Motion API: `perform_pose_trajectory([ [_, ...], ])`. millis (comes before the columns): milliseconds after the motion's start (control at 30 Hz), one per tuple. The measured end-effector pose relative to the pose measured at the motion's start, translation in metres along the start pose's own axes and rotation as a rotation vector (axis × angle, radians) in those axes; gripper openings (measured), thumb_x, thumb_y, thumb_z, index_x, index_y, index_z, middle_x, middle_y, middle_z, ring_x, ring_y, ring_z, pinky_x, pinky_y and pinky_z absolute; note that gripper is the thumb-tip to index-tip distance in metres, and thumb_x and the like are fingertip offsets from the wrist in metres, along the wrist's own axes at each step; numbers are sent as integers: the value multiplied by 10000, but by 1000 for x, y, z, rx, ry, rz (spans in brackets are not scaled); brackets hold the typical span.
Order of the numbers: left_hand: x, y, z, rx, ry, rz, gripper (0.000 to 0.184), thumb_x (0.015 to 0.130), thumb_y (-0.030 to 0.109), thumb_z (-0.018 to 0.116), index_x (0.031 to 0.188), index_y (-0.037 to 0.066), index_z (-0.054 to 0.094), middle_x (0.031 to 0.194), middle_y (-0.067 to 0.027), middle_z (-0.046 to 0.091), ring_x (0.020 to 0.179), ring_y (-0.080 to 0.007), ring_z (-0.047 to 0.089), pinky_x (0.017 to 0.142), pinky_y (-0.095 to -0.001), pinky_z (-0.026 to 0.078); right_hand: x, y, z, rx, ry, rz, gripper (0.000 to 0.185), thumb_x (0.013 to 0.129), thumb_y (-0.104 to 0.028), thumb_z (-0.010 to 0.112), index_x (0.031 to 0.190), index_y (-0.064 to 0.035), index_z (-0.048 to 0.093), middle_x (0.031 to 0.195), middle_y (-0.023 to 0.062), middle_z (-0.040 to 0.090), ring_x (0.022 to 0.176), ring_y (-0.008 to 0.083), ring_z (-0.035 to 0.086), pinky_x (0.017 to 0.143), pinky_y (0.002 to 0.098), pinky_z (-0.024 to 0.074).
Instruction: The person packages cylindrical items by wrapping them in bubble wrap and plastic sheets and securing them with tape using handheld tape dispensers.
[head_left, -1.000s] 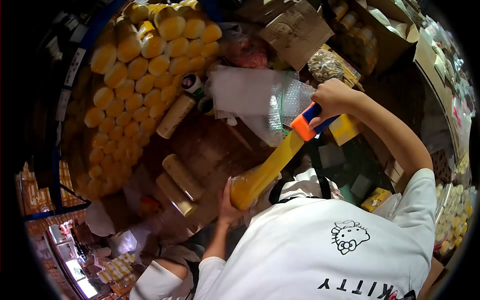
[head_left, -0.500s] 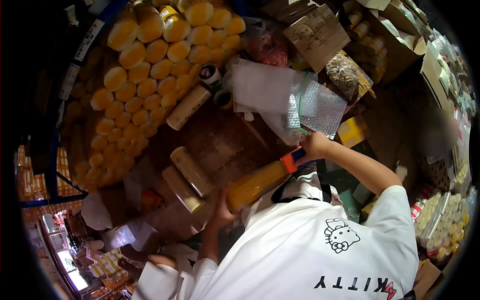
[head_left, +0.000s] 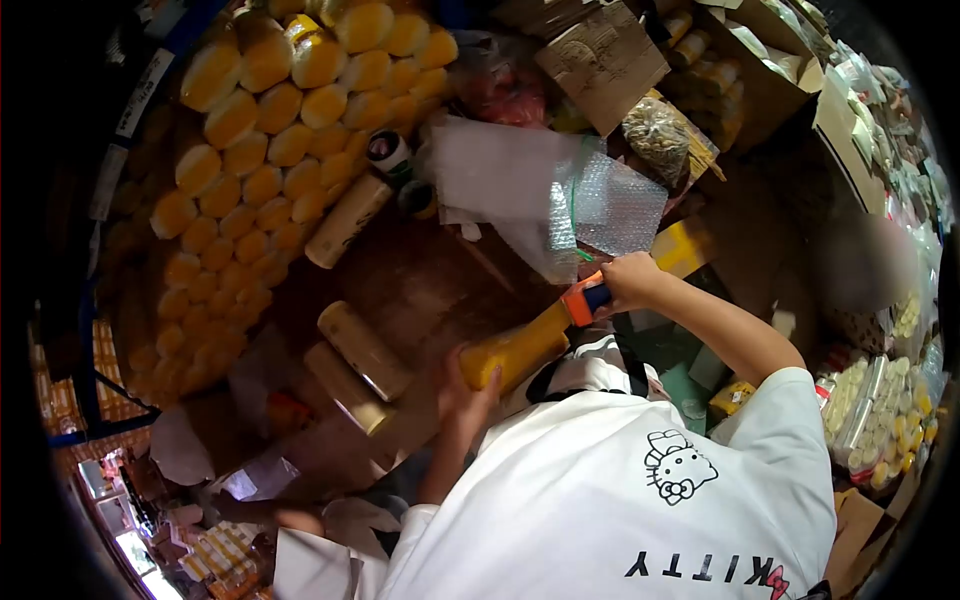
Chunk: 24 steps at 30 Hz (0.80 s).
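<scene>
My left hand [head_left: 463, 398] is wrapped round the near left end of a yellow-orange cylindrical pack [head_left: 520, 352], its thumb lying over the side. The pack is held slantwise close to my white shirt. At its other end, my right hand [head_left: 632, 283] grips an orange-and-blue tool [head_left: 583, 300] that looks like a tape dispenser. The orange part sits against the pack; my fingers cover much of the handle. Two pale, clear-wrapped cylinders [head_left: 365, 350] lie side by side on the brown table [head_left: 440, 290], left of my hands.
Many orange-ended cylinders [head_left: 265, 185] are stacked at the back left. Bubble-wrap bags [head_left: 620, 205] and another pale cylinder [head_left: 348, 220] lie beyond my hands. A cardboard box [head_left: 605, 65] stands behind. Wrapped packs [head_left: 880, 415] are at right. Another person's white sleeve [head_left: 310, 565] shows at lower left.
My left hand has shifted up and its thumb now lies over the pack. The tool has turned in my right hand, showing more of its dark blue side. The view has shifted slightly.
</scene>
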<state>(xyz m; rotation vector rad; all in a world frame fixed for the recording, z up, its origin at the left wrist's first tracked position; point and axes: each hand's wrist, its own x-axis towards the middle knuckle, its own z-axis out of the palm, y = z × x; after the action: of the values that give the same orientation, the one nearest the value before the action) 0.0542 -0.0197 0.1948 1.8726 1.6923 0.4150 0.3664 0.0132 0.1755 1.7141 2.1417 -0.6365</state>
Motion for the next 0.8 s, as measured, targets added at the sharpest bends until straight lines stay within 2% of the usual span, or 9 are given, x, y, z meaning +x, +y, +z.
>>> perform_pose_trajectory([
  [33,5,7,5,137,-42,67,551,676,244,674,1131,68,418,1081,-194,449,1004,-332,456,851,-418,385,-4,3,3,-16,-7,56,687,506,-669,640,787,-43,604,736,98,618,673,271,616,593,377,485],
  [67,10,12,12,132,-45,76,551,676,244,674,1131,68,418,1081,-194,449,1004,-332,456,851,-418,385,-7,6,6,-31,-12,111,681,511,-662,643,786,-41,606,730,91,618,670,262,617,591,367,485],
  [133,18,21,31,-63,-93,178,533,668,230,677,1100,47,423,1064,-192,453,977,-348,459,832,-434,390,-18,11,19,-41,31,169,663,528,-647,646,787,-38,607,725,83,617,667,248,619,582,357,481],
  [200,19,59,34,-123,-138,137,532,663,277,669,1073,39,427,1067,-175,450,1000,-340,437,821,-450,379,-29,11,30,-45,74,231,646,544,-632,649,789,-35,609,719,76,616,664,233,620,573,347,478],
  [267,19,83,43,239,4,327,477,651,312,632,1002,43,453,1023,-127,458,998,-291,421,780,-450,351,-41,9,38,-14,22,379,618,575,-604,650,813,-35,615,730,63,616,679,210,619,571,330,469],
  [333,21,92,49,273,-50,330,503,658,371,607,1010,45,454,1048,-112,448,1020,-280,407,775,-454,348,-51,5,44,59,17,468,566,603,-580,645,791,-46,632,744,69,612,712,210,616,596,321,465],
  [467,19,103,58,372,-88,333,501,668,384,596,1010,47,453,1051,-116,443,1026,-290,404,778,-455,350,-46,-5,64,137,-45,464,537,618,-573,630,801,-68,649,762,70,614,725,208,616,617,317,469],
  [733,15,120,66,473,-139,350,523,673,401,605,1034,60,442,1076,-126,438,1040,-305,403,812,-460,361,-27,-26,73,217,5,551,451,623,-504,674,802,-91,659,781,54,636,744,199,620,647,298,479],
  [800,13,113,65,461,-100,374,532,671,405,607,1031,51,441,1075,-141,431,1041,-318,396,826,-465,357,-26,-27,72,220,-81,522,505,600,-536,675,855,-100,661,818,51,639,767,198,621,669,321,487],
])
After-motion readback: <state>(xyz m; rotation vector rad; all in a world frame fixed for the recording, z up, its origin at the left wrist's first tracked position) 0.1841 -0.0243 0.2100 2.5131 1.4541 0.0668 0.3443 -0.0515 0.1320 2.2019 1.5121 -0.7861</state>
